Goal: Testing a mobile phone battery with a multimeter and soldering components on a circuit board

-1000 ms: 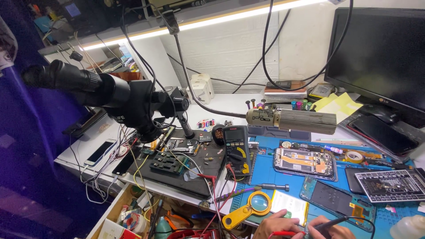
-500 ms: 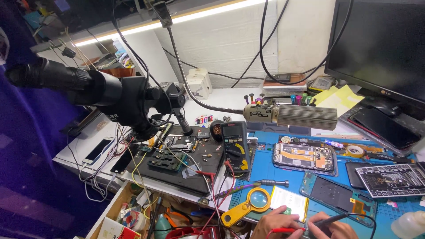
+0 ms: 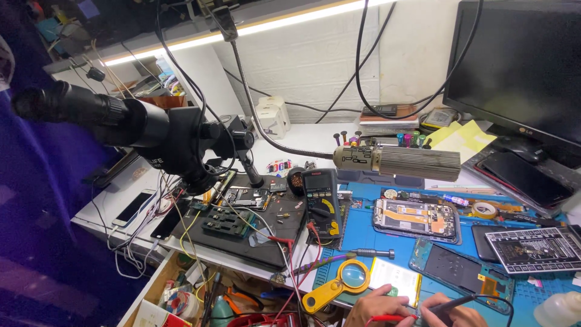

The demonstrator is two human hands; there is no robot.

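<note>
Bottom edge of the blue silicone work mat (image 3: 363,233): the left hand (image 3: 378,307) closes its fingers around a slim red test probe (image 3: 390,318), the right hand (image 3: 455,315) around a slim black test probe (image 3: 455,301), both beside a flat white-and-yellow rectangular battery (image 3: 394,280). A yellow-framed magnifying glass (image 3: 339,283) lies just left.

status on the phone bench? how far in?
Done: the opened phone with orange flex cables lies stripped on the blue mat, its dark back cover set apart. In hand: left hand holds a red probe, right hand a black probe, beside the flat white battery. Left: phone unassembled, parts loose.
</note>
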